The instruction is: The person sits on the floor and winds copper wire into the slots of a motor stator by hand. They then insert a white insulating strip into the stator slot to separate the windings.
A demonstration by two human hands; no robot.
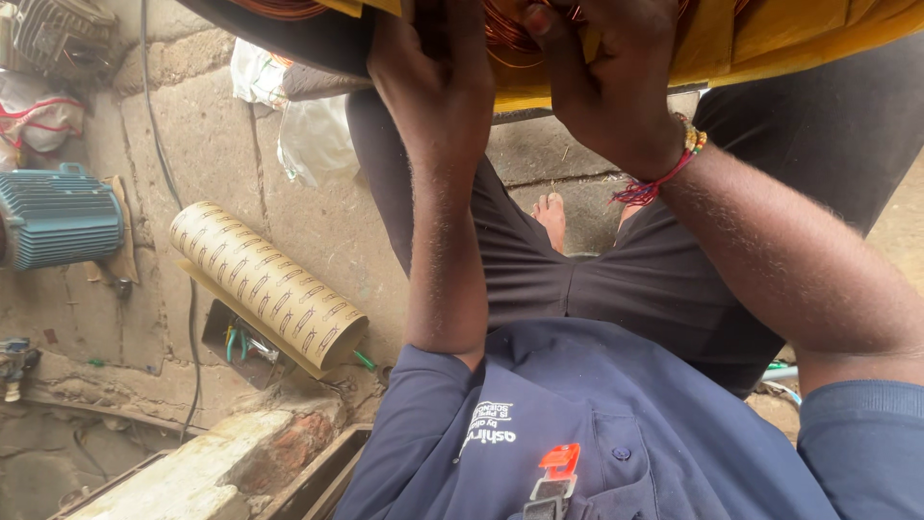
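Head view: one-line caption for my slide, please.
Both hands, left hand and right hand, press into copper wire windings.

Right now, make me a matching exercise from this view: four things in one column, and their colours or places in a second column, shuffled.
Things:
1. electric motor
2. roll of insulation paper
3. copper wire coils
4. right hand

Descriptions:
A. tan with a printed pattern, lying on the concrete floor
B. teal, ribbed, at the left edge
C. beaded bracelet and red thread at the wrist
D. reddish-orange, under the fingers of both hands

Pairs: 1-B, 2-A, 3-D, 4-C
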